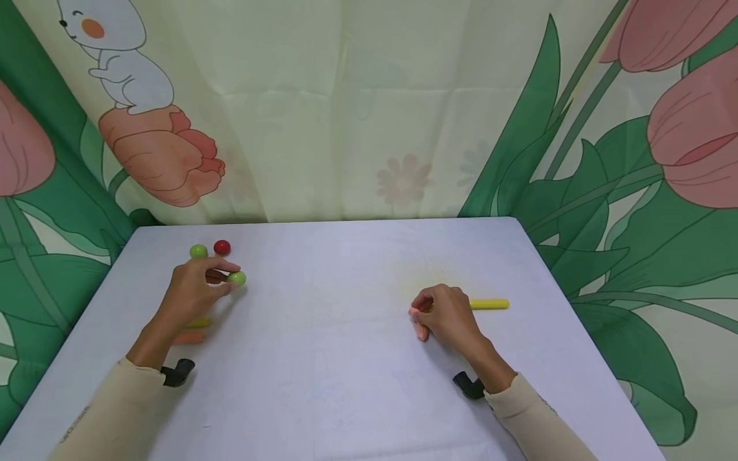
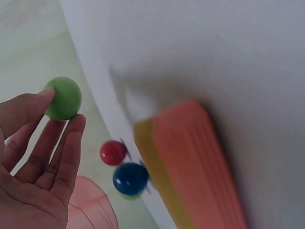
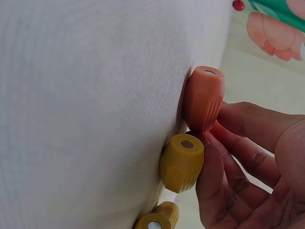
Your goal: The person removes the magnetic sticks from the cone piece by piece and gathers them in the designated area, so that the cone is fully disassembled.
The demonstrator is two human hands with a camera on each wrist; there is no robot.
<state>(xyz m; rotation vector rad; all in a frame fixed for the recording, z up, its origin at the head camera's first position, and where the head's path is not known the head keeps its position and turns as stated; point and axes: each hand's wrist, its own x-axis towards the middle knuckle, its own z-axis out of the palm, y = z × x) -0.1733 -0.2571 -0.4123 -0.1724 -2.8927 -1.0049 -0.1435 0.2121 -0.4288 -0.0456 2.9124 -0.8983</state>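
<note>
In the head view my left hand (image 1: pixel 196 291) pinches a green ball (image 1: pixel 237 278) between thumb and fingertips, above the left part of the table. The left wrist view shows the green ball (image 2: pixel 63 99) at the fingertips. My right hand (image 1: pixel 452 317), low over the table, pinches an orange magnetic stick (image 1: pixel 423 331). In the right wrist view the orange stick (image 3: pixel 205 98) has a metal disc in its end. A yellow magnetic stick (image 3: pixel 182 162) lies right by the fingers. Another yellow stick (image 1: pixel 490 304) reaches out to the right of the hand.
Past the left hand sit a green ball (image 1: pixel 198 251) and a red ball (image 1: pixel 221 248). A blue ball (image 2: pixel 130 179) shows in the left wrist view. Yellow (image 1: pixel 198 323) and orange sticks (image 1: pixel 189 337) lie beside the left wrist. A printed curtain (image 1: pixel 323 128) hangs behind the white table (image 1: pixel 334 384).
</note>
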